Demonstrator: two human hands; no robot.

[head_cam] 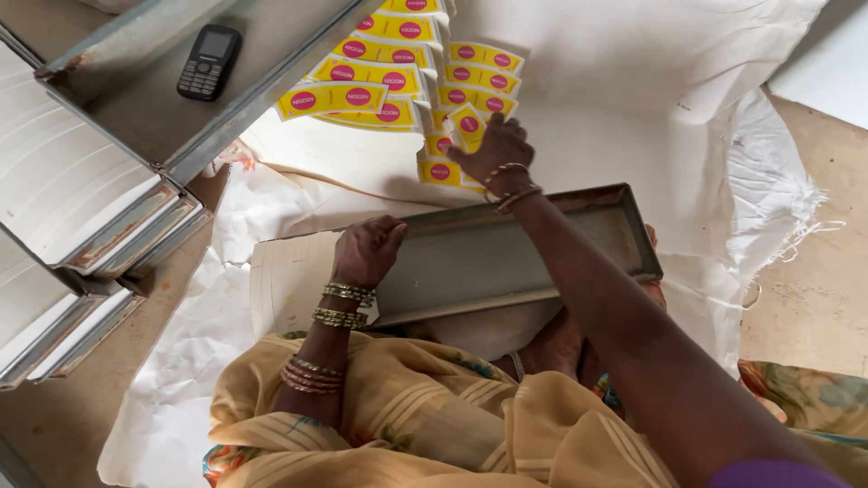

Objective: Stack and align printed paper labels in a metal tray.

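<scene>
Right hand [493,149] pinching yellow label [467,125]; left hand [366,250] fisted on metal tray [506,258]; phone [209,61] aside.

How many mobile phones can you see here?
1. A single black keypad phone lies flat in the metal tray at the upper left, away from both hands. More could be hidden under the yellow labels or cloth.
</scene>
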